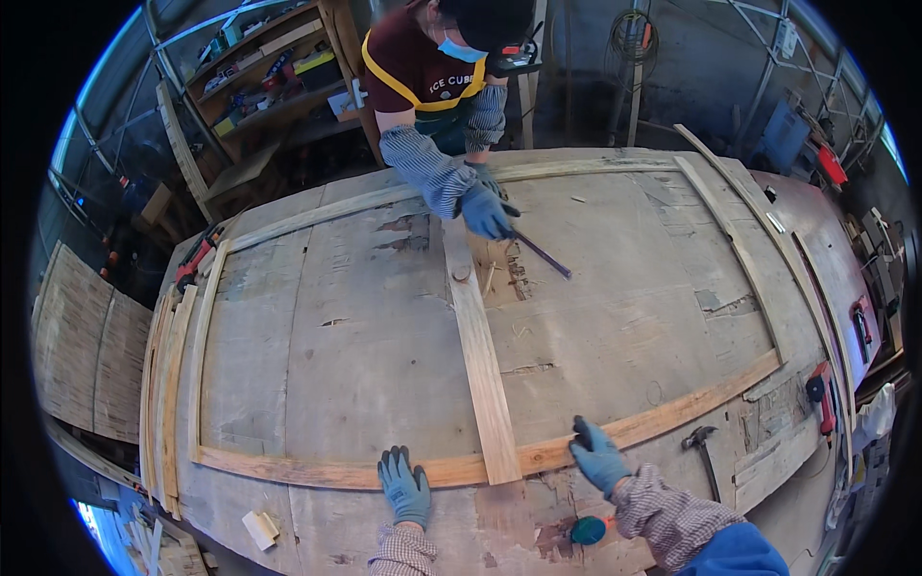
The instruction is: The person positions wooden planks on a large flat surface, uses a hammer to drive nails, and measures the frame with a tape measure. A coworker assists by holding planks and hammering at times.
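Blue sleeve (pixel 738 555), lower right; wooden rail (pixel 317 472), lower centre
Left hand (pixel 404 488) lay spread; right hand (pixel 600 459), grip unclear; steadying seemed underway, alignment needed next

A worn wooden worktable (pixel 370 355) (its surface peeling in patches) carries a rectangular wooden frame (pixel 322 472) with a middle slat (pixel 480 374); left of the frame lie loose slats (pixel 175 403), and by its far left corner a red-and-black tool (pixel 196 261); on its near side lie a pale offcut (pixel 259 529), a round green object (pixel 588 530) and a hammer (pixel 710 463); right of it runs a long strip (pixel 711 157).
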A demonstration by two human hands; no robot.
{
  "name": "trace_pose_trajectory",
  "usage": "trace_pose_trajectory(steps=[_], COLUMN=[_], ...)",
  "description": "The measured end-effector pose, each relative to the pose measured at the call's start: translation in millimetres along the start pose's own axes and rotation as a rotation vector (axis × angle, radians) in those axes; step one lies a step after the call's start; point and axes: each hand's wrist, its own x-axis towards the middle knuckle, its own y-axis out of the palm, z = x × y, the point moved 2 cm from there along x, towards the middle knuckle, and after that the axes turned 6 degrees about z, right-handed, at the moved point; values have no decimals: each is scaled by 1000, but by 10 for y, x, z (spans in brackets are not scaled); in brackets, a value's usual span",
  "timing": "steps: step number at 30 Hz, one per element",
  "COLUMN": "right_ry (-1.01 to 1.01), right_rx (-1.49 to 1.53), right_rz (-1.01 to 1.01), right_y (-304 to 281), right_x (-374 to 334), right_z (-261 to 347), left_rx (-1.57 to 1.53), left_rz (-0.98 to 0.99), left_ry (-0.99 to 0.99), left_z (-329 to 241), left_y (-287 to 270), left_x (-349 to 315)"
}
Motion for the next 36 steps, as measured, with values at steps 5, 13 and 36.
trace_pose_trajectory(steps=[5,13,36], right_ry=[411,637,794], right_rx=[335,144,-554], right_rz=[-240,-180,-439], right_y=[-969,-681,-2431], right_x=[-1235,-3225,-2495], right_z=[-551,-1938,-1951], left_rx=[47,-277,-612], left_rz=[71,254,202], left_ry=[-34,-345,-660], left_z=[180,141,236], left_y=[-329,-202,-256], left_x=[-1182,-2897,-2601])
